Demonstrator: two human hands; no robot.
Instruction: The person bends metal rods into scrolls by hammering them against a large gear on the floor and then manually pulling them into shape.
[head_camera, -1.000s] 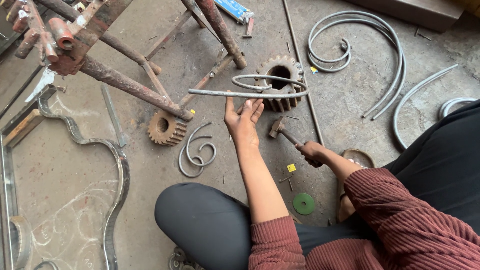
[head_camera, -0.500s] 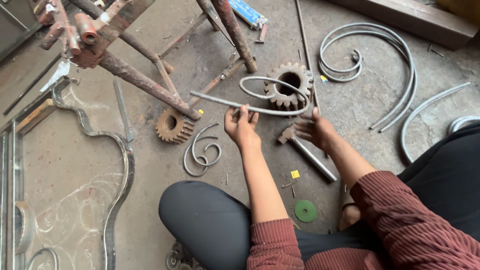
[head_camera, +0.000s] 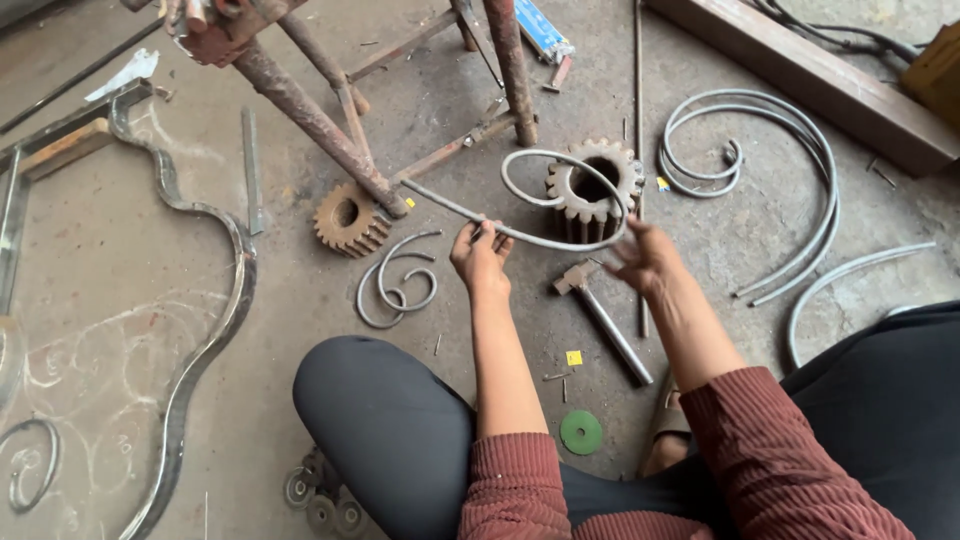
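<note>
I hold a bent grey metal scroll rod (head_camera: 560, 160) above the concrete floor with both hands. My left hand (head_camera: 480, 258) grips its straight stretch near the middle. My right hand (head_camera: 645, 258) holds the curled end on the right. The curl hangs in front of a large rusty gear (head_camera: 612, 165) standing on the floor. A hammer (head_camera: 605, 320) lies on the floor between my hands, touched by neither.
A rusty metal stand (head_camera: 310, 110) rises at upper left, with a smaller gear (head_camera: 350, 218) beside its leg. A small scroll (head_camera: 395, 285) lies near my left hand, large scrolls (head_camera: 790, 150) at right. A curved iron frame (head_camera: 200, 340) and a green disc (head_camera: 581, 432) lie nearby.
My right hand let go of the hammer, which now lies on the floor, and took hold of the rod's curled end. Both hands lifted the rod off the gear.
</note>
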